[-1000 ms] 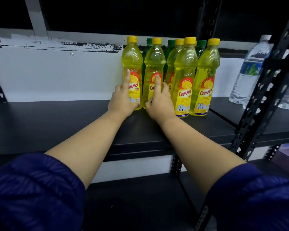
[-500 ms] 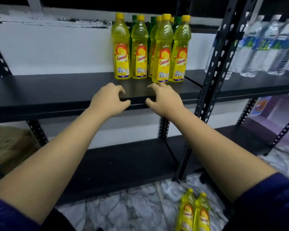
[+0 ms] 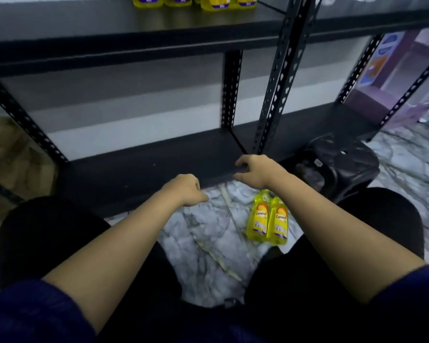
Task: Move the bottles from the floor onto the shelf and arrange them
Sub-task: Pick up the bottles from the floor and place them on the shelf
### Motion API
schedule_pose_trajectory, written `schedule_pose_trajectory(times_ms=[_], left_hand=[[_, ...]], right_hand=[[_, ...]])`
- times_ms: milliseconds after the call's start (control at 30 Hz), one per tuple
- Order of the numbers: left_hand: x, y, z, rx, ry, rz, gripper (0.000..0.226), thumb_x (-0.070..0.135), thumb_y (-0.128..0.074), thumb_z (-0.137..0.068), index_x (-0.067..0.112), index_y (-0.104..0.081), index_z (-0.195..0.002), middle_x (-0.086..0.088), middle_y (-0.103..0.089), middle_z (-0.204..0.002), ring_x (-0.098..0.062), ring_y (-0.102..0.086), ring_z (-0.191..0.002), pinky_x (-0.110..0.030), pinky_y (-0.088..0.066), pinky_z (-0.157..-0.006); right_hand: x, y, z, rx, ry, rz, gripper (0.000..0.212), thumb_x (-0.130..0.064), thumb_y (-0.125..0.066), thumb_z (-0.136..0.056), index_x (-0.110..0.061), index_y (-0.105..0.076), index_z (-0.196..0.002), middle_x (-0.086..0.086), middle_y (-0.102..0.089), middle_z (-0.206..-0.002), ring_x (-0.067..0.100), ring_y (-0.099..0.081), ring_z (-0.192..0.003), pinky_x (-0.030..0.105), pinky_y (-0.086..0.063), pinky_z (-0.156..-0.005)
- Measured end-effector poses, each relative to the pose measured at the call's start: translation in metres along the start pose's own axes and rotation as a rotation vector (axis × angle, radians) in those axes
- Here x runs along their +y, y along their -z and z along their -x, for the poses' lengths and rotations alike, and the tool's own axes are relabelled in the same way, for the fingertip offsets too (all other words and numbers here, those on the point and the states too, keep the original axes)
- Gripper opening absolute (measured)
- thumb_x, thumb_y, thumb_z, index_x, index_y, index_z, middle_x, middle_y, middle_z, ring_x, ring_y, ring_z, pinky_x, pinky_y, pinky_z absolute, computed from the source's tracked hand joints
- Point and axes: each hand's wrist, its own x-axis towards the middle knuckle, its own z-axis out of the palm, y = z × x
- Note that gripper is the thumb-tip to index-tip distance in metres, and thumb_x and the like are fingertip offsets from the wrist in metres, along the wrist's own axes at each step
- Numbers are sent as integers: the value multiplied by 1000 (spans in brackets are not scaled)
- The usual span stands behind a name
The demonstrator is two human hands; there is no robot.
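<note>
Both hands [image 3: 233,179] loosely curled, empty

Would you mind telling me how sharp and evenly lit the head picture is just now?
Head view: motion blur smears the shelf posts and floor; wide-angle bending bows the shelf edges; the light is dim and bluish; the two floor bottles stay legible, as do the left hand and right hand.

A shop storeroom: slotted black metal shelving [image 3: 272,78] stocked with yellow bottles [image 3: 215,1].
</note>
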Motion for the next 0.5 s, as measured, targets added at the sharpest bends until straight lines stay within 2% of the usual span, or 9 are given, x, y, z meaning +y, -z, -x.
schedule_pose_trajectory(times_ms=[67, 167, 233, 300, 367, 433, 500], left_hand=[[-2, -28, -10, -83, 24, -13, 37, 47, -73, -88, 13, -57, -85, -3, -57, -93, -24, -54, -75, -35, -45, -66], [-6, -61, -20, -161, 60, -63, 37, 44, -71, -91, 11, -59, -82, -5, -53, -82, -21, -50, -69, -29, -38, -58], [-13, -82, -28, -198, 68, -96, 42, 45, -70, -91, 3, -66, -96, -6, -56, -84, -22, -55, -72, -30, -38, -58], [-18, -102, -36, -232, 82, -124, 48, 48, -71, -89, 4, -68, -107, -8, -63, -99, -24, -63, -85, -29, -45, -64], [-12, -113, -42, -290, 88, -163, 47, 49, -69, -90, 5, -63, -104, -7, -61, -93, -22, -60, -78, -29, -45, -61], [5, -116, -49, -320, 57, -178, 51, 49, -66, -93, 5, -62, -118, -9, -59, -101, -27, -61, -88, -29, -45, -69], [26, -116, -57, -287, -3, -163, 51, 47, -63, -96, 3, -63, -123, -10, -60, -105, -30, -62, -98, -29, -44, -75]], right_hand=[[12, -27, 2, -107, -37, 7, 59, -55, -66, -94, -24, -58, -143, 5, -62, -141, 28, -60, -124, 41, -50, -101], [29, -61, 9, -266, -89, 29, 58, -56, -63, -96, -26, -56, -146, 8, -55, -148, 31, -53, -132, 38, -45, -102], [41, -80, 14, -348, -123, 28, 56, -53, -63, -97, -25, -56, -146, 8, -55, -149, 30, -54, -132, 37, -45, -103], [54, -93, 18, -397, -141, 45, 56, -51, -63, -97, -24, -56, -145, 9, -56, -147, 29, -58, -126, 36, -48, -100], [67, -102, 22, -440, -159, 73, 55, -50, -62, -98, -22, -57, -145, 11, -60, -141, 27, -65, -111, 33, -51, -85], [81, -105, 26, -487, -204, 84, 53, -48, -61, -100, -19, -57, -144, 11, -67, -127, 27, -70, -100, 31, -47, -63], [94, -106, 28, -512, -268, 96, 52, -46, -62, -100, -18, -58, -143, 6, -66, -115, 28, -73, -101, 29, -46, -58]])
